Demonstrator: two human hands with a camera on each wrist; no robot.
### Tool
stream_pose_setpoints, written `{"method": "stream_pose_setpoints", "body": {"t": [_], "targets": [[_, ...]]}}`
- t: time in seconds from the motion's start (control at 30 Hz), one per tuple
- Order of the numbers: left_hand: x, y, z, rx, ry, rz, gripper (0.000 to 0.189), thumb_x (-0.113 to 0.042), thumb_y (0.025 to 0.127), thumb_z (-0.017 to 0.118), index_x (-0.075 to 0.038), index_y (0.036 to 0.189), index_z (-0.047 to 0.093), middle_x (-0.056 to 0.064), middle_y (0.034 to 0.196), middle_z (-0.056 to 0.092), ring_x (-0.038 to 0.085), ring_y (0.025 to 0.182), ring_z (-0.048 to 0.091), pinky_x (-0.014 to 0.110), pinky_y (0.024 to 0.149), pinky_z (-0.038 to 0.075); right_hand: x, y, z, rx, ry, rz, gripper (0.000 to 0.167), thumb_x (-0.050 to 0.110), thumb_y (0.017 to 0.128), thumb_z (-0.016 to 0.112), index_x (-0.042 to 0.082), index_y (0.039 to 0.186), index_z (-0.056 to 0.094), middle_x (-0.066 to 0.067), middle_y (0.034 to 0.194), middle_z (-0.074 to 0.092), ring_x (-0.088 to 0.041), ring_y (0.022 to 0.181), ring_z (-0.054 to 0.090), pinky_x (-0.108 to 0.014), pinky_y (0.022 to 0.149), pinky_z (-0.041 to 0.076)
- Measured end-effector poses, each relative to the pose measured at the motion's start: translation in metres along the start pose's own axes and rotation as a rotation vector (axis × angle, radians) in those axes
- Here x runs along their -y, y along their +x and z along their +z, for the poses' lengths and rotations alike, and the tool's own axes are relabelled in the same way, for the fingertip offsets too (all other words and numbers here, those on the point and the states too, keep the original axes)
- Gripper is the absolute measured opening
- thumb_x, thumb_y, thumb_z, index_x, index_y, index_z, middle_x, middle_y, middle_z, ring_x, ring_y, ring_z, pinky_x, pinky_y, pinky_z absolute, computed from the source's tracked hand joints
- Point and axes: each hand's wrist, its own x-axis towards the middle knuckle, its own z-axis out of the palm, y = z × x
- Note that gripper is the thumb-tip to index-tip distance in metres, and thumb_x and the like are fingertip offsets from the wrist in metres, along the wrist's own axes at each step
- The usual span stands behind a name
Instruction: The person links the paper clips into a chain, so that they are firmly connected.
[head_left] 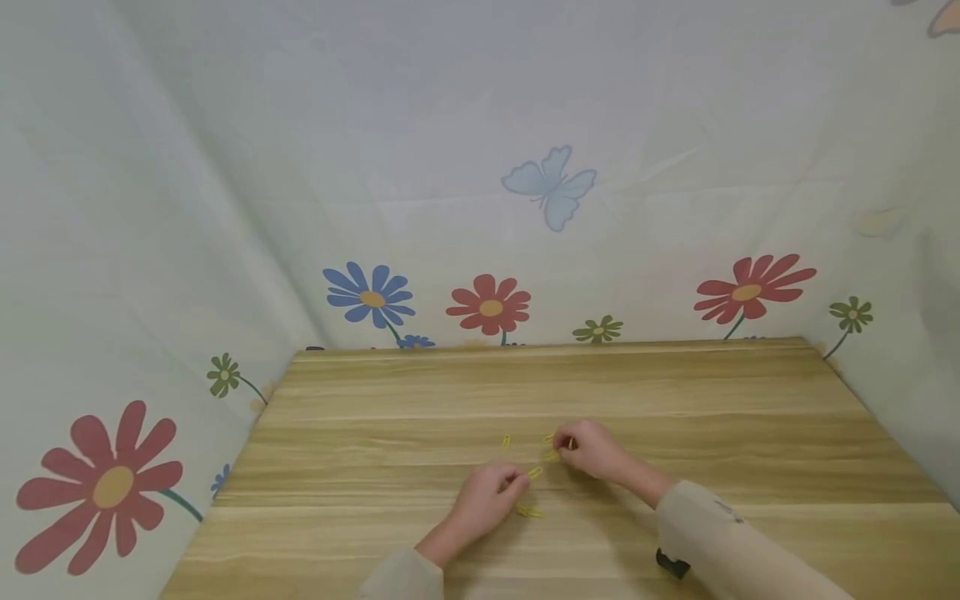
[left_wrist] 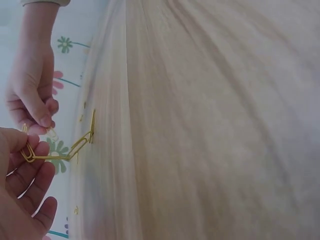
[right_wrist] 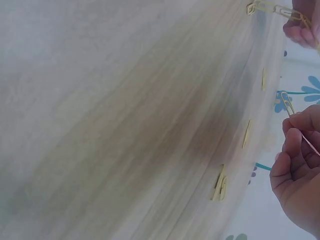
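Yellow paperclips [left_wrist: 50, 158] in both hands [head_left: 486, 498] [head_left: 597, 452]

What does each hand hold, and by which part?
Left hand: a chain of yellow wire paper clips, by its upper end. Right hand: a single yellow wire paper clip, by one end.

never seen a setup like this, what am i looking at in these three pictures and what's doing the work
No machine is doing the work: these are a person's two bare hands. The wide picture comes from a camera worn on the head, looking forward and down; the other two come from cameras on each wrist. The left hand holds a chain of yellow paper clips. The right hand pinches a paper clip. A few loose clips lie on the wooden table, with a flowered backdrop behind it.
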Motion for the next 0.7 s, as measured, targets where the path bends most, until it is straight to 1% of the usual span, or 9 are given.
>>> {"method": "stream_pose_setpoints", "body": {"t": [0.2,0.37,0.57,0.7], "targets": [[-0.003,0.002,0.003,-0.032,0.015,-0.001,0.018,-0.026,0.087,0.054,-0.015,0.083,0.067,-0.007,0.076,0.061,0.001,0.068,0.052,0.017,0.061,0.042,0.005,-0.004,-0.005,-0.020,0.005,-0.080,0.010,-0.003,0.072,0.059,0.005,0.076,0.064,-0.002,0.073,0.063,-0.003,0.063,0.049,-0.016,0.054,0.042],[-0.005,0.004,0.003,-0.056,0.025,0.001,0.018,-0.025,0.086,0.054,-0.013,0.086,0.068,-0.006,0.079,0.064,0.004,0.074,0.055,0.019,0.065,0.044,0.010,-0.008,-0.008,-0.042,-0.003,-0.124,0.011,-0.003,0.072,0.060,0.007,0.075,0.063,-0.001,0.072,0.063,-0.001,0.061,0.048,-0.016,0.053,0.041],[-0.011,0.007,0.002,-0.061,0.007,-0.019,0.017,-0.022,0.086,0.055,-0.011,0.084,0.067,-0.007,0.073,0.061,0.002,0.067,0.051,0.018,0.062,0.042,0.016,-0.012,-0.010,-0.051,0.006,-0.168,0.011,-0.004,0.073,0.060,0.007,0.075,0.063,-0.001,0.072,0.063,0.000,0.061,0.047,-0.015,0.053,0.042],[-0.014,0.008,0.002,-0.069,0.014,-0.025,0.016,-0.021,0.085,0.055,-0.012,0.084,0.068,-0.005,0.076,0.064,0.003,0.071,0.054,0.019,0.064,0.044,0.018,-0.014,-0.010,-0.052,0.008,-0.190,0.011,-0.005,0.073,0.060,0.006,0.075,0.062,-0.001,0.071,0.062,-0.002,0.062,0.048,-0.016,0.055,0.042]]}}
